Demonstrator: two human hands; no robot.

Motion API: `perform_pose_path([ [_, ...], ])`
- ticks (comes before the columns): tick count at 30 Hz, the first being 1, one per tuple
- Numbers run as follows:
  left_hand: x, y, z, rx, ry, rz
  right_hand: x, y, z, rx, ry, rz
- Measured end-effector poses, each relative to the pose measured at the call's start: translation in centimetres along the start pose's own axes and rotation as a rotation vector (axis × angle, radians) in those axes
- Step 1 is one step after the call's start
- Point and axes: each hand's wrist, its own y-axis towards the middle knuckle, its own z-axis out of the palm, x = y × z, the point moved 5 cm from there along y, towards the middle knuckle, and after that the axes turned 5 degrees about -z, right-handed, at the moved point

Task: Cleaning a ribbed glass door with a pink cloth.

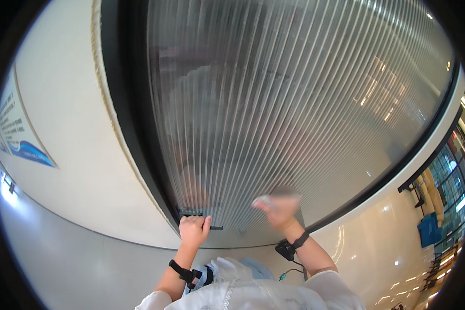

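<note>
A tall ribbed-glass door (232, 128) in a black frame (130, 116) stands right before me. Low on its left side, my left hand (193, 231) is closed around a black door handle (217, 228), whose end sticks out to the right of my thumb. Raised in front of the glass, my right hand (282, 211) is motion-blurred. By its fingertips shows a small whitish thing (261, 201), too blurred to name; whether the hand grips it is unclear. Each wrist wears a black strap with a small device.
Left of the frame is a white wall (62, 97) with a rough edge and a poster (27, 124) bearing writing. A cable (290, 271) hangs by my right forearm. Glossy floor (356, 248) stretches right, towards a beige sofa (430, 193) and a blue seat (430, 229).
</note>
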Motion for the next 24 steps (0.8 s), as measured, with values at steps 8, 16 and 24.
perform_pose_path([
  [8,-0.1,-0.1,0.2,-0.039,0.015,-0.033,5.1,13.8,-3.6,-0.542,-0.047,-0.037],
  [16,0.4,-0.3,-0.1,0.000,-0.095,-0.119,8.7,-0.9,8.5,0.196,0.192,-0.525],
  [24,-0.6,-0.1,0.8,-0.165,0.372,-0.343,0.5,-5.8,3.5,0.304,0.126,-0.754],
])
